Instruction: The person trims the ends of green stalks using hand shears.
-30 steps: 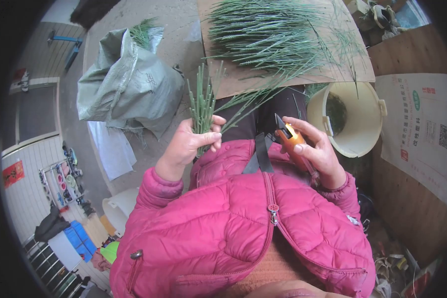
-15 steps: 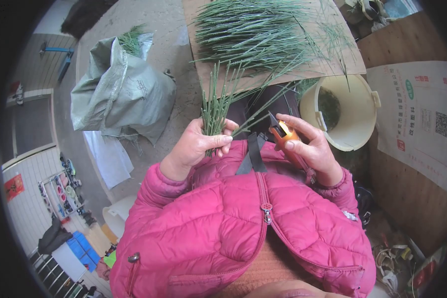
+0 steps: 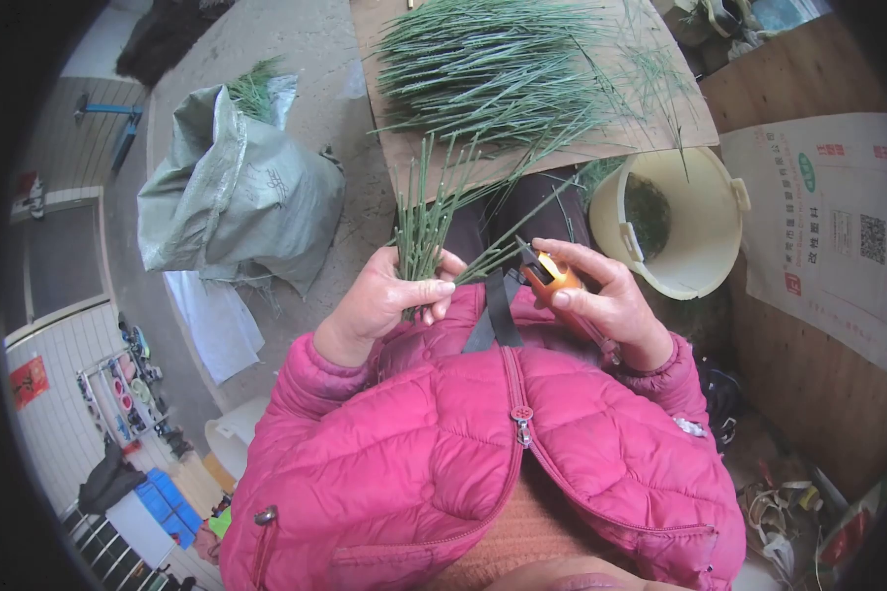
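My left hand (image 3: 379, 298) is closed around a bunch of thin green stems (image 3: 424, 222), their upper ends fanning upward. A few longer stems lean off from the bunch to the right. In my right hand (image 3: 616, 303) is a pair of pruning shears (image 3: 562, 281) with orange handles. The dark blades point up and left, close to the leaning stems; whether they touch cannot be made out. Beyond both hands, a large pile of long green stems (image 3: 483, 74) lies on a brown board (image 3: 695, 123).
A cream bucket (image 3: 715, 231) with green bits inside stands right of the board. On the left is a grey-green woven sack (image 3: 276, 202) with green stems sticking out. A printed sheet (image 3: 838, 227) covers part of the wooden panel (image 3: 798, 394) at right.
The shears have moved slightly left, nearer to the leaning stems by my left hand. The view has shifted a little; my left hand keeps its hold on the bunch.
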### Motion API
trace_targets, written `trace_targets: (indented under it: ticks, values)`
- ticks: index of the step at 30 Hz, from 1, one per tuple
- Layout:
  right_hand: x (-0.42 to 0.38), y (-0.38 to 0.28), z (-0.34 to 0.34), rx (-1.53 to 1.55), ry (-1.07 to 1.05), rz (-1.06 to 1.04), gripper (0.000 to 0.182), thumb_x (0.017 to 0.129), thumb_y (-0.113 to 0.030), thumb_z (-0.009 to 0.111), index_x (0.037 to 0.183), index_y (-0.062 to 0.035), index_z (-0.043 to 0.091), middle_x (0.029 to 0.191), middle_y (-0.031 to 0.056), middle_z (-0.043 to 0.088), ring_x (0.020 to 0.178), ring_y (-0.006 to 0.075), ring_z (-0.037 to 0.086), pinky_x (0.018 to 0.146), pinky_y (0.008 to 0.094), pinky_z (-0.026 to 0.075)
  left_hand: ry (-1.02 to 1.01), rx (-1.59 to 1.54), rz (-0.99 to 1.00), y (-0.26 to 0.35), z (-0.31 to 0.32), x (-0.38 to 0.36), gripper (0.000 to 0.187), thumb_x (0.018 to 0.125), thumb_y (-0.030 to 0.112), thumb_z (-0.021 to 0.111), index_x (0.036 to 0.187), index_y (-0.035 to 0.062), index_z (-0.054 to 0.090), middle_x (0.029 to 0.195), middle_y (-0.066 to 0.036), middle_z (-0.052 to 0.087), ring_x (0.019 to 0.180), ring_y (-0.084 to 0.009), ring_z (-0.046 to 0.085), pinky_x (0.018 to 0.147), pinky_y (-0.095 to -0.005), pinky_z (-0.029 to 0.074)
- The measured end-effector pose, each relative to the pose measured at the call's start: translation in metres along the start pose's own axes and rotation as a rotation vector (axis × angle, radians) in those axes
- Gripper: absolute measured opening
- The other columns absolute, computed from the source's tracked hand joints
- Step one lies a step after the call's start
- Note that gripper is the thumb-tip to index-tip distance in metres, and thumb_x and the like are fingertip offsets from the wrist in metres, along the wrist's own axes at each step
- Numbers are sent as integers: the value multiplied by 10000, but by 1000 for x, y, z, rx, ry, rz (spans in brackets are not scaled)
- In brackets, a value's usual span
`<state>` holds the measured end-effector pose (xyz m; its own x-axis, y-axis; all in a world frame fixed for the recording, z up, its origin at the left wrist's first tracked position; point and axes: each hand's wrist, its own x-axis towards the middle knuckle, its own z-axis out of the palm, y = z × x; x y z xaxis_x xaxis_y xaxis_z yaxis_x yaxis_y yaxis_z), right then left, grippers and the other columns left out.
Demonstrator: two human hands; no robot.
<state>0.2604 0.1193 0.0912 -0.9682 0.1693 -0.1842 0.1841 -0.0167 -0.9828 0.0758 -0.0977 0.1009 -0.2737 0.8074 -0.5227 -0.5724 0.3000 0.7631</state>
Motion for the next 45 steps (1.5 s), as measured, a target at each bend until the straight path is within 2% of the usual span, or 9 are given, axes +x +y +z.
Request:
trace_targets:
  ticks: [6,9,15,18,23,30,36,42,45]
  values:
    - [-3,3,-12,79,154,-44,672,810,-376,695,1341,-10,506,1174,109,568,1073,216,594,916,310,468,12,-1,-35,-3,-5,-4,228,832,45,677,1033,-26,596,685,-105,557,566,-161,570,463,-218,447]
    - [-4,15,-18,103,180,-63,651,816,-319,709,1333,12,492,1157,122,534,1069,259,590,809,419,569,6,21,-63,-3,-6,-5,210,835,41,674,1020,-29,603,650,-113,571,540,-154,568,465,-217,461]
    - [-5,12,-12,228,175,-7,545,853,-179,679,1330,13,499,1112,110,460,1136,350,573,769,447,600,19,136,-40,-2,-14,-3,332,819,41,640,1145,1,594,785,5,494,572,-81,509,463,-188,381]
    - [-3,8,-9,304,208,23,584,845,-252,653,1341,5,483,1148,165,569,1110,312,601,767,398,583,104,231,-72,-9,-30,5,378,763,83,757,1124,58,649,1056,-43,636,744,-46,535,596,-174,422]
    - [-1,9,-4,299,223,50,634,824,-323,673,1339,-3,486,1113,213,614,1039,272,626,779,395,582,553,720,447,-54,-64,45,221,723,60,782,852,73,603,823,-16,553,732,-139,551,716,-255,437]
    - [1,27,-10,124,193,8,597,838,-284,660,1348,-30,482,1114,209,624,968,255,638,787,388,583,636,1283,916,-72,-70,79,233,645,-117,609,825,21,557,794,-100,561,747,-292,512,676,-368,431]
    - [2,25,-7,108,179,24,594,832,-311,670,1328,-27,508,1108,171,633,895,220,648,794,334,560,649,785,416,-54,-59,37,217,700,67,782,823,87,604,801,-31,590,750,-172,570,743,-295,445]
    - [8,2,2,51,34,82,627,825,-407,663,1322,-47,535,1221,110,602,1086,176,555,975,310,403,515,168,219,-35,-31,9,255,761,15,752,953,26,585,811,-76,623,534,-138,585,470,-213,491]
    - [9,-3,6,40,4,73,629,831,-383,664,1337,-38,523,1209,96,600,1071,153,542,962,279,389,410,113,176,-22,-9,8,205,787,13,728,921,17,573,633,-115,598,436,-144,544,429,-197,453]
